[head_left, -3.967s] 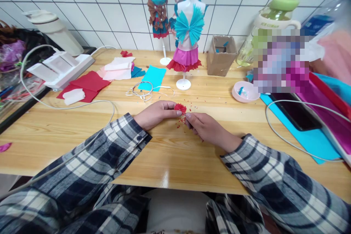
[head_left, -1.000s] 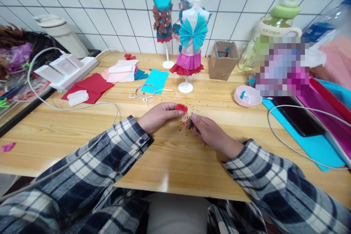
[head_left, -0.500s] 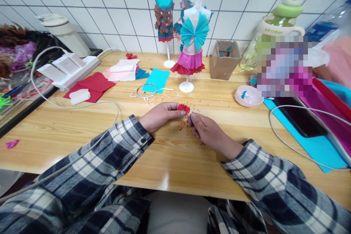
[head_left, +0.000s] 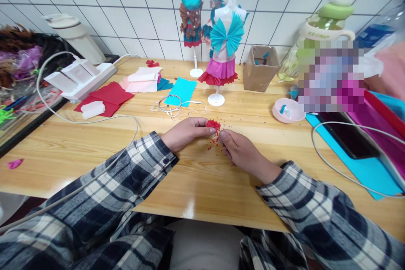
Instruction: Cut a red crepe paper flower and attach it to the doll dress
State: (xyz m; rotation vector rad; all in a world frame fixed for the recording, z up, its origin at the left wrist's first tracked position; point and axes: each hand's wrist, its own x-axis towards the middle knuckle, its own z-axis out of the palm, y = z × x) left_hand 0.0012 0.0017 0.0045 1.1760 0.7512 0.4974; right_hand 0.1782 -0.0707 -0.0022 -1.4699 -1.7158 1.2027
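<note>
Between the thumb and fingers of my left hand [head_left: 189, 133] is a small red pleated paper fan [head_left: 213, 124], its edge spread out round. My right hand [head_left: 238, 147] is closed in a pinch just to the right of the fan. Something thin shows at its fingertips, too small to name. Tiny red paper scraps [head_left: 212, 144] lie scattered on the table under and around the fingertips. Behind the hands stands a white mini dress form [head_left: 225, 52] with a turquoise pleated bow and a pink and red paper skirt.
A turquoise paper sheet [head_left: 182, 91], a coil of wire [head_left: 170, 103] and red paper [head_left: 109, 99] lie at the left. A pink bowl [head_left: 288, 114], a cardboard box [head_left: 261, 74] and a phone [head_left: 348, 141] are on the right. White cables [head_left: 136, 128] cross the table.
The whole view has shifted slightly. Both hands stay almost in the same place, with the right fingertips still close beside the red paper fan.
</note>
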